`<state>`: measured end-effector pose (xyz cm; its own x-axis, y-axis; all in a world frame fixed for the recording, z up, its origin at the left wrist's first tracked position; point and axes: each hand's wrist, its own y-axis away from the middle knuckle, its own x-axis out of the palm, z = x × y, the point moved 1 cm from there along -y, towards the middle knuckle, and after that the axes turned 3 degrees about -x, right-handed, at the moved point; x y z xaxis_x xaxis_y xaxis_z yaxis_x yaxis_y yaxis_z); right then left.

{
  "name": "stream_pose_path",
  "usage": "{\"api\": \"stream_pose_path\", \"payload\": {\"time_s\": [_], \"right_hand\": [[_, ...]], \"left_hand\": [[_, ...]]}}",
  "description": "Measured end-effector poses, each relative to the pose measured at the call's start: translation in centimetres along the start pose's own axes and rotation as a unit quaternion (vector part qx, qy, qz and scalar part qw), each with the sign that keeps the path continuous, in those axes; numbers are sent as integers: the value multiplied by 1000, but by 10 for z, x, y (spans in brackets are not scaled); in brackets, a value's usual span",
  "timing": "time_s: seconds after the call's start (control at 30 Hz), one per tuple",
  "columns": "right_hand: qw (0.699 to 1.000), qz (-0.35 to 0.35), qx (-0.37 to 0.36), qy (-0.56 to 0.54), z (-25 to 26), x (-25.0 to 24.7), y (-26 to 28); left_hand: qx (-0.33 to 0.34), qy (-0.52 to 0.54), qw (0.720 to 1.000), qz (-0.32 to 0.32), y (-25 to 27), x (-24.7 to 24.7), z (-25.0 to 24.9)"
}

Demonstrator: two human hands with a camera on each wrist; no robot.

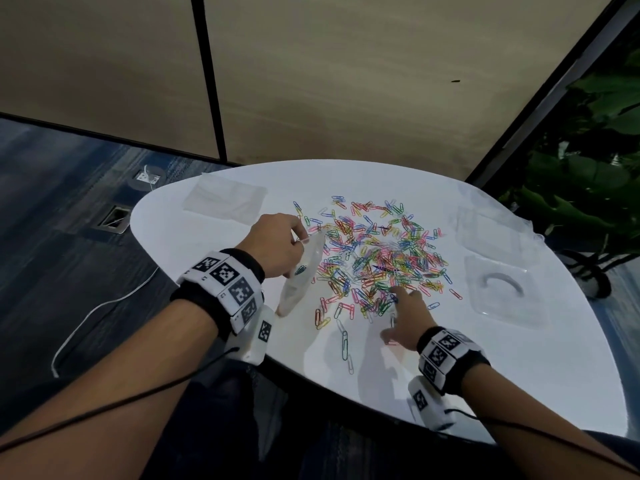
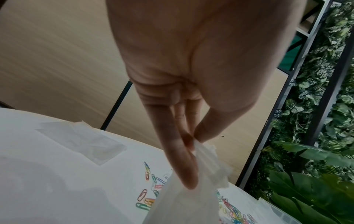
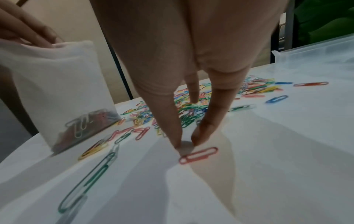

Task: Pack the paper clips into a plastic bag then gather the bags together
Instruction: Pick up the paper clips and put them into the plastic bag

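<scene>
A spread of coloured paper clips [image 1: 374, 258] covers the middle of the white table [image 1: 485, 368]. My left hand [image 1: 300, 238] pinches the top edge of a clear plastic bag [image 1: 301, 271] hanging upright left of the pile. In the left wrist view my left hand [image 2: 193, 141] shows thumb and fingers closed on the bag [image 2: 191, 204]. The bag [image 3: 57, 91] has several clips in its bottom. My right hand [image 1: 401, 313] reaches the pile's near edge. In the right wrist view my right hand [image 3: 185, 144] has near-straight fingers touching the table beside a red clip [image 3: 198, 155].
A stack of flat clear bags [image 1: 225, 199] lies at the table's far left. Two clear plastic trays [image 1: 498, 289] sit on the right side. A long green clip [image 3: 86, 181] lies near the front edge. Leafy plants [image 1: 588, 168] stand beyond the right edge.
</scene>
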<state>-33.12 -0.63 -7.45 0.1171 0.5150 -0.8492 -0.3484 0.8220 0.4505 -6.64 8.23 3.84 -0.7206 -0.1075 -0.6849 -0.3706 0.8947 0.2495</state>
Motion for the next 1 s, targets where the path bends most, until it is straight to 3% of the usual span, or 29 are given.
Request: {"api": "stream_pose_path", "payload": {"time_s": [0.1,0.27,0.37,0.5,0.6,0.67,0.7,0.73,0.8,0.87,0.93,1.0], "right_hand": [[998,-53,-39,-11,11,3,-12],[978,-83,-151,118,27,8,-31],[967,-122,-182,131,31,10,-38],[979,-123,-141,83,27,-1,-42],[990,-121,-55,-53,12,-15,-45],[982,-85,5,-169,4,-26,-45],[963,-54,23,-262,3,-31,-44],[922,-23,34,-385,6,-36,-42],[796,38,27,-603,21,-48,-36],[711,92,-18,-697,47,-61,-24],[671,124,-70,-728,72,-70,-11],[664,143,-102,-727,94,-70,2]], "left_hand": [[11,-8,1000,11,3,4,-3],[21,-30,999,20,3,6,-2],[24,-33,999,24,1,7,-3],[26,-38,998,32,-1,10,-5],[26,-35,998,38,-1,12,-6],[26,-34,998,40,-1,13,-7],[26,-33,998,41,-1,13,-8],[25,-32,998,42,-2,14,-8],[23,-30,998,42,-2,15,-8],[21,-28,999,41,-2,16,-9],[23,-25,999,40,-2,19,-12],[32,-30,999,30,-2,22,-15]]}}
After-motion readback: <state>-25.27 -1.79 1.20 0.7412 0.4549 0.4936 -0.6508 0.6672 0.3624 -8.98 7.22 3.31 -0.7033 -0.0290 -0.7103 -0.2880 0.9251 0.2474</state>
